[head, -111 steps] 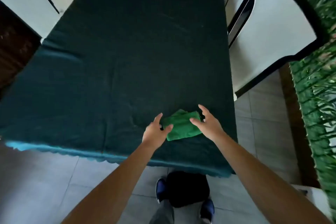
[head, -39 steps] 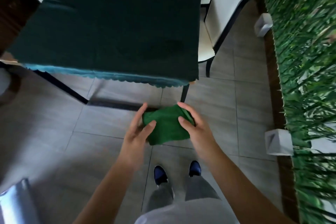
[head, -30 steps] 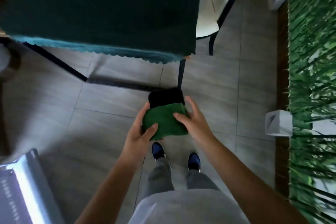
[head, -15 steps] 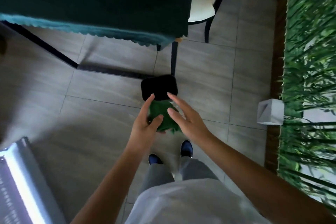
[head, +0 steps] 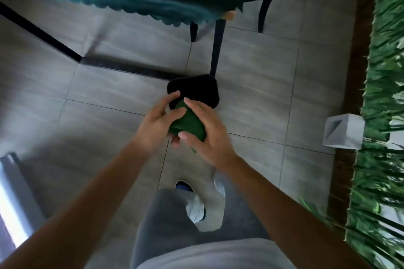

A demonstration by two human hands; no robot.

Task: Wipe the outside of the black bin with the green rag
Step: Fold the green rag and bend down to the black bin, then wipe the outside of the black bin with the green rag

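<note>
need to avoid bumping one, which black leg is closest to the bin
The thin straight table leg, coming down from the tablecloth corner to just behind the bin. The two chair legs stand farther back.

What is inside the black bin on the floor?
Nothing can be made out: the black bin shows only a dark opening. The green rag, held by the left hand and right hand, covers its near edge.
</note>
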